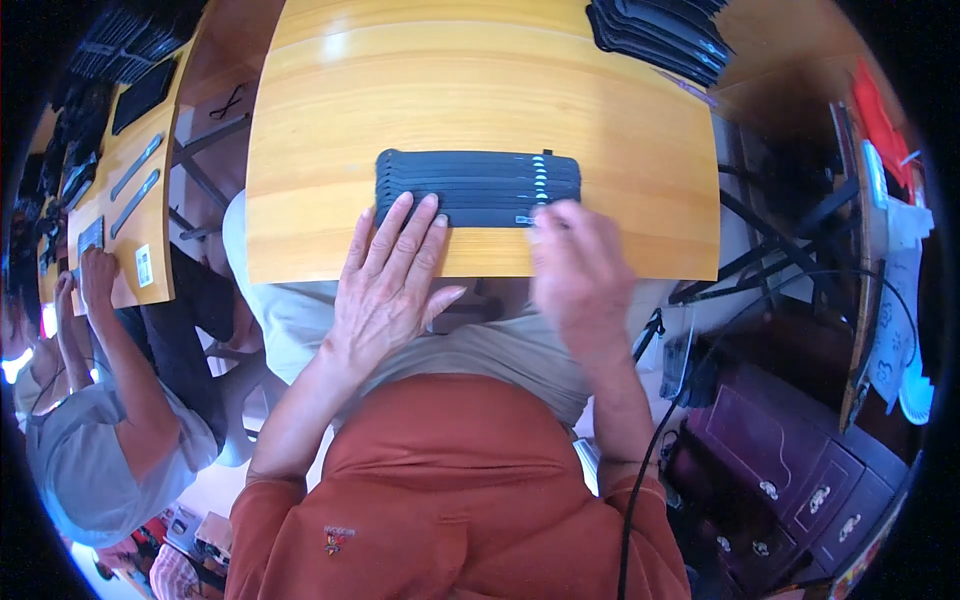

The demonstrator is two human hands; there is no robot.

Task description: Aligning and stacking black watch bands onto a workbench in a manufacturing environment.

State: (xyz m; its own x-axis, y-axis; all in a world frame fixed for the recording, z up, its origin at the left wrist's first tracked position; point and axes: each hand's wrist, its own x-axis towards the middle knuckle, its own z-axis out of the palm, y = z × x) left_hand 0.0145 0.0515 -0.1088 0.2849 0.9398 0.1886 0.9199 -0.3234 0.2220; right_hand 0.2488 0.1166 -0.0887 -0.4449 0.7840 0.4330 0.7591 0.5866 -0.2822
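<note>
A row of several flat black cases (478, 186), overlapped like shingles and each with a small white tab near its right end, lies on a yellow wooden table (480, 90). My left hand (388, 272) rests flat, fingers spread, with its fingertips on the near left edge of the row. My right hand (578, 272) is blurred and its fingertips touch the nearest case by a small label at the row's near right edge; whether it pinches anything I cannot tell.
A second pile of black cases (660, 35) lies at the table's far right corner. At the left, another person (100, 440) in grey works at a second table (120, 200) with black cases and strips. Dark drawers (790, 470) stand at the lower right.
</note>
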